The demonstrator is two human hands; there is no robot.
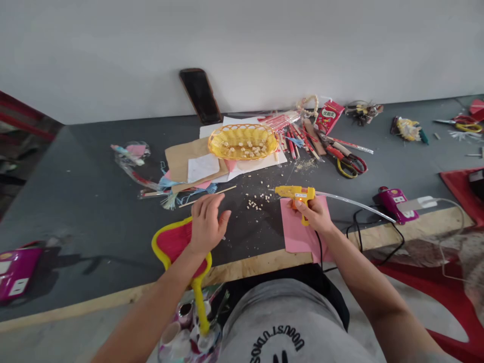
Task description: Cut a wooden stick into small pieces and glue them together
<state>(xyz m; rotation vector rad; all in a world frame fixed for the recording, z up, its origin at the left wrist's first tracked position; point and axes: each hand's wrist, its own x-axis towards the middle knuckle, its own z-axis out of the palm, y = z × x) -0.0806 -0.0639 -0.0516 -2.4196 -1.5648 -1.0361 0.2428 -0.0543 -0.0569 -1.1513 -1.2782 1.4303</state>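
Observation:
My right hand is wrapped round a yellow glue gun, its nozzle pointing left. A long clear glue stick runs out of the gun's back, and pink paper lies beneath. My left hand is open, fingers slightly bent, with nothing visible in it. It hovers over the right side of a fan-shaped red panel with a yellow fuzzy border, partly hiding it; whether they touch I cannot tell. Between the hands, small pale pieces are scattered on the dark tabletop. A thin stick lies just beyond my left fingers.
A yellow basket with pale bits stands on papers, below a leaning phone. Scissors and a red drink carton lie right of it. Purple power sockets sit at the right and far left. Tassels lie left.

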